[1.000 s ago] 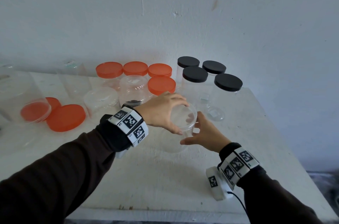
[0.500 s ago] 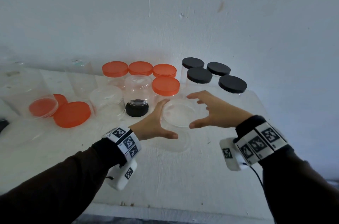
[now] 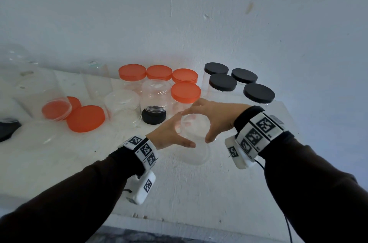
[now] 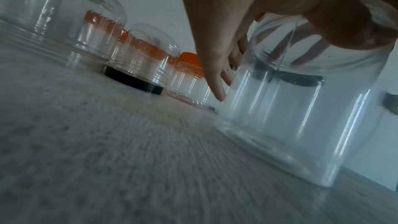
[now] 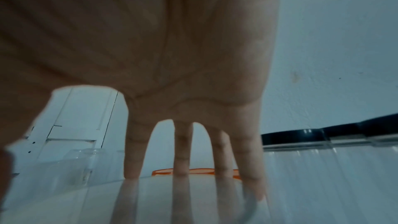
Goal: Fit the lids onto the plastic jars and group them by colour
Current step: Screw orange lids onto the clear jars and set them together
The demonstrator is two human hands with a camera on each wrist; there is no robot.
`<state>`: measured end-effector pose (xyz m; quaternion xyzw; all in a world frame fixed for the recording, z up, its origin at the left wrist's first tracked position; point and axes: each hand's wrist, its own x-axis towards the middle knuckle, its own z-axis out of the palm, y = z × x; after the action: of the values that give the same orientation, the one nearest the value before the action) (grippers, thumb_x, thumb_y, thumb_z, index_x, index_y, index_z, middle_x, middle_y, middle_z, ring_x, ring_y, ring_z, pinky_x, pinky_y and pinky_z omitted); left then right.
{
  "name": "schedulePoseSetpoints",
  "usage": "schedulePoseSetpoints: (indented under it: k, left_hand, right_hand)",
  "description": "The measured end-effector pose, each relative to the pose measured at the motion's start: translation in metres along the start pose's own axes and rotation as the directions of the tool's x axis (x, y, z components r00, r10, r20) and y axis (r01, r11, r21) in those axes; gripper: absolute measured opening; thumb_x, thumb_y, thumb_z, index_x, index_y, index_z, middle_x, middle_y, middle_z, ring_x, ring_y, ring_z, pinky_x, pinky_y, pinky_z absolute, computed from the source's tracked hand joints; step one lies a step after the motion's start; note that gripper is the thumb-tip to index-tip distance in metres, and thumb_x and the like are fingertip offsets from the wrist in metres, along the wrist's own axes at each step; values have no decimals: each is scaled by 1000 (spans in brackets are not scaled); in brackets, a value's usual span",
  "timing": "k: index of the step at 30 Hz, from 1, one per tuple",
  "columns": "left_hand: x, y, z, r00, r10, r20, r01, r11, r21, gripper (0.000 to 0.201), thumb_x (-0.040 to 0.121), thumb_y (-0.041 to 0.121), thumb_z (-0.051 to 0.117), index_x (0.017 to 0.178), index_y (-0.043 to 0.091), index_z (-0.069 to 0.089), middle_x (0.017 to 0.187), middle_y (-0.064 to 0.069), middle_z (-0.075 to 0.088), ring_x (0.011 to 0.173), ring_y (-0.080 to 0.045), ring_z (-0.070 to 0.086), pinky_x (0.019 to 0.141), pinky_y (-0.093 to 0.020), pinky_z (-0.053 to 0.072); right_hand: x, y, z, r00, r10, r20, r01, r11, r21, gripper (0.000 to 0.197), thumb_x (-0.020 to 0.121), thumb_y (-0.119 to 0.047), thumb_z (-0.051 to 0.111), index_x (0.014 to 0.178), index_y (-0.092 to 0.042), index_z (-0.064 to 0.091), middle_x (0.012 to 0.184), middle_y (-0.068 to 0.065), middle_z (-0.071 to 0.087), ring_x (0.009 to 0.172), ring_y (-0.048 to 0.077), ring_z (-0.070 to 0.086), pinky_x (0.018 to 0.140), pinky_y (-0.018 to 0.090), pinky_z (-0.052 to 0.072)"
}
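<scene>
On the white table [image 3: 199, 193], in front of the orange-lidded jars [image 3: 185, 93] and black-lidded jars [image 3: 223, 85], stands your clear jar [image 3: 196, 143]. Your left hand [image 3: 169, 133] cups its side with fingers curved around it, while your right hand [image 3: 217, 115] clamps its fingers [image 5: 183, 156] on the top.

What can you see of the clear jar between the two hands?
The clear jar is see-through plastic, round and straight-walled, standing on the white table with a flat clear top. No coloured lid shows on it. The left hand holds its near-left side; the right hand arches over it, fingertips on top.
</scene>
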<state>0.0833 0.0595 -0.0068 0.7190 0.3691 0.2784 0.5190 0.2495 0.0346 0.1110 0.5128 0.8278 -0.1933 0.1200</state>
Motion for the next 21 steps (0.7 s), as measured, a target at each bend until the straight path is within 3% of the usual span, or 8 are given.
schedulePoseSetpoints:
  k: [10,21]
  left_hand:
    - [0,-2,1,1000,-25,-10,25,1000,-6,102,53,35,87,139,31,33,134,10,50,126,-6,44,109,-44,35]
    - [0,-2,1,999,15,-32,-13,998,57,103,50,43,84,139,23,35,133,10,51,125,-4,44,108,-34,35]
  right_hand:
    - [0,0,-3,1000,-15,1,15,1000,27,88,67,-17,78,138,-39,31,135,-9,31,121,18,37,100,39,40]
    - [1,-1,2,995,14,-97,-20,997,-70,87,63,-42,80,135,-43,31,123,-5,38,108,18,46,91,34,44]
